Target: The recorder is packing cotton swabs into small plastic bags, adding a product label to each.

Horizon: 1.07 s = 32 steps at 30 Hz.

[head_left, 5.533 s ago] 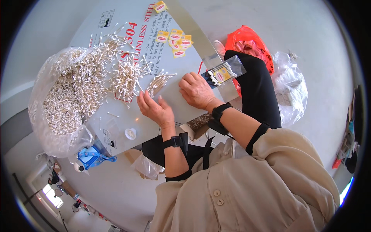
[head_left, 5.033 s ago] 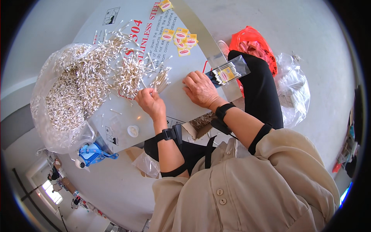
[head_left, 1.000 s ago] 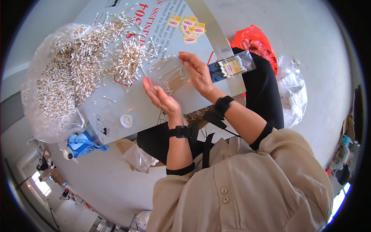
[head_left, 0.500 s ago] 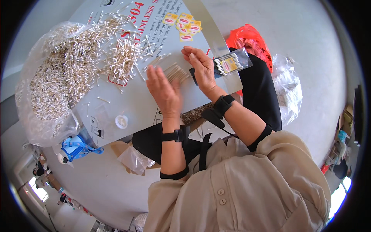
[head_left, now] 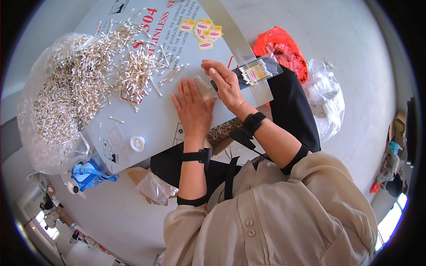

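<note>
My left hand (head_left: 193, 108) lies nearly flat on the metal-topped table, its fingers stretched out. Its fingertips are beside a row of cotton swabs (head_left: 203, 87) lined up side by side. On the row's other side is my right hand (head_left: 227, 86), tilted on its edge with fingers extended and nothing visibly gripped. Behind its wrist, at the table's right edge, a clear packet (head_left: 255, 72) holds swabs and a yellow card. A few loose swabs (head_left: 173, 74) are scattered just beyond my left fingertips. Part of the row is hidden by my hands.
A swab heap (head_left: 137, 73) spills beside a large clear bag of swabs (head_left: 66, 97). Yellow cards (head_left: 202, 34) lie at the far side. A small white round container (head_left: 137, 143) sits near the front edge. Right of the table are a red bag (head_left: 284, 46) and a clear bag (head_left: 326, 97).
My left hand, blurred and raised before, has come down flat beside the swab row. My right hand has turned slightly and stays by the row. The whole view has shifted a little.
</note>
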Motion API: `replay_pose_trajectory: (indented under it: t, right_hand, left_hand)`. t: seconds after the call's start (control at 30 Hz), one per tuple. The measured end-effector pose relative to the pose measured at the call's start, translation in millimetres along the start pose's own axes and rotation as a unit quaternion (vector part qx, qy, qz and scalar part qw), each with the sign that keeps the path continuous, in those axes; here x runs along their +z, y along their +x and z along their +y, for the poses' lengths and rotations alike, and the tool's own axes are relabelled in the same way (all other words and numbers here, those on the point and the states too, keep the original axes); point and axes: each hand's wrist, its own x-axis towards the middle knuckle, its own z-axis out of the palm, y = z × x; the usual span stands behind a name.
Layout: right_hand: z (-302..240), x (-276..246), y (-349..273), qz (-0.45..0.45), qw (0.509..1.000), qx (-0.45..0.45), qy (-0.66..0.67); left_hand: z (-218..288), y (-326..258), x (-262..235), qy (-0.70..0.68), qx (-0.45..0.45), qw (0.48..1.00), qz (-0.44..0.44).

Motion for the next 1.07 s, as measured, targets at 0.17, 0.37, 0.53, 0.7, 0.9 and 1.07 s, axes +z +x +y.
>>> replay_pose_trajectory:
  t: [0.17, 0.37, 0.53, 0.7, 0.9, 1.07]
  right_hand:
    - [3, 10, 8, 0.007, 1.000, -0.021, 0.001]
    - [2, 20, 12, -0.045, 0.993, -0.043, -0.099]
    - [-5, 5, 20, -0.111, 0.983, -0.014, -0.142]
    - [2, 0, -4, -0.044, 0.998, -0.011, -0.044]
    - [4, 0, -12, -0.026, 1.000, 0.005, 0.005]
    - [6, 3, -7, -0.025, 1.000, -0.007, -0.008]
  left_hand:
    - [2, 6, 5, -0.332, -0.088, 0.919, 0.195]
    - [3, 10, 11, -0.388, -0.115, 0.889, 0.216]
    - [-6, 0, 4, -0.301, -0.069, 0.943, 0.123]
    - [6, -2, -1, -0.285, -0.060, 0.937, 0.193]
    - [-1, 1, -8, -0.139, 0.013, 0.987, 0.075]
    - [-11, 5, -5, -0.230, 0.007, 0.966, 0.119]
